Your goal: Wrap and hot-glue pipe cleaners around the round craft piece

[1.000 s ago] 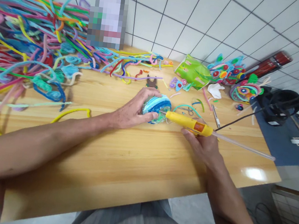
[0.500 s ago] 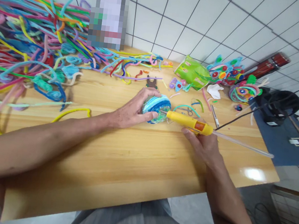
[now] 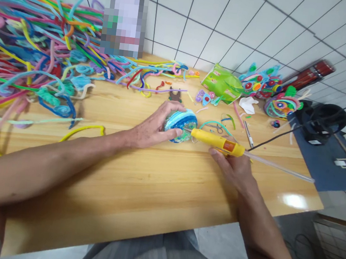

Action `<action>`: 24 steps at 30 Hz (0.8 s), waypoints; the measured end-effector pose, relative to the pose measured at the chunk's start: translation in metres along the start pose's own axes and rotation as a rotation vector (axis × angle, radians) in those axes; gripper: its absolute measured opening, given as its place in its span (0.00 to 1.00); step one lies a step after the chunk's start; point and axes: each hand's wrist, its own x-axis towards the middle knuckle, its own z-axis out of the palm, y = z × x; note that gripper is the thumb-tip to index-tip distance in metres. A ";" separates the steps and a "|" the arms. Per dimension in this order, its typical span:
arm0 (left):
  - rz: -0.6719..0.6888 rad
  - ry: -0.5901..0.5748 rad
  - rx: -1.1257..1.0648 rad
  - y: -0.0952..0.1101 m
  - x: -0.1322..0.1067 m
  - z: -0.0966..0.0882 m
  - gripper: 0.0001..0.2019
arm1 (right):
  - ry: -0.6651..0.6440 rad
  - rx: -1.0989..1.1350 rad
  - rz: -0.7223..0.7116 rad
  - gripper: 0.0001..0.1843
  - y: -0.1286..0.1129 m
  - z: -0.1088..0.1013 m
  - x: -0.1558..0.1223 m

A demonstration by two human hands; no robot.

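Note:
My left hand is wrapped round a round blue-and-turquoise pipe-cleaner piece, thumb across its near face and fingers over the top. That face, turned to the right, is mottled green and blue. In my right hand is a yellow hot glue gun, its metal nozzle touching or almost touching the face beside my left thumb. A clear glue stick sticks out of the gun's back end. Just behind the round piece lie dark-handled pliers. Scissors lie partly hidden behind the gun.
Many coloured pipe cleaners are heaped at the left. Toward the back right stand a green tissue pack, finished colourful figures and a red flask. A black cord runs from the gun to the right. A pen lies nearby.
The glue gun and my right hand have shifted very slightly to the left, the nozzle further over the round piece's face. My left hand keeps its hold.

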 end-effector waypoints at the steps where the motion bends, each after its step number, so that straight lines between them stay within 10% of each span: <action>1: 0.001 0.000 -0.001 0.000 0.000 0.000 0.28 | 0.004 0.002 0.010 0.16 0.001 -0.001 0.000; 10: -0.009 -0.014 0.007 0.001 -0.001 -0.001 0.27 | 0.122 0.110 0.093 0.20 0.011 -0.005 0.001; 15: -0.057 0.014 0.011 -0.001 -0.004 -0.001 0.28 | 0.307 0.165 0.218 0.25 0.023 -0.047 0.007; 24: -0.062 -0.009 0.081 0.001 -0.003 -0.003 0.29 | 0.397 -0.333 0.681 0.28 0.156 -0.110 -0.020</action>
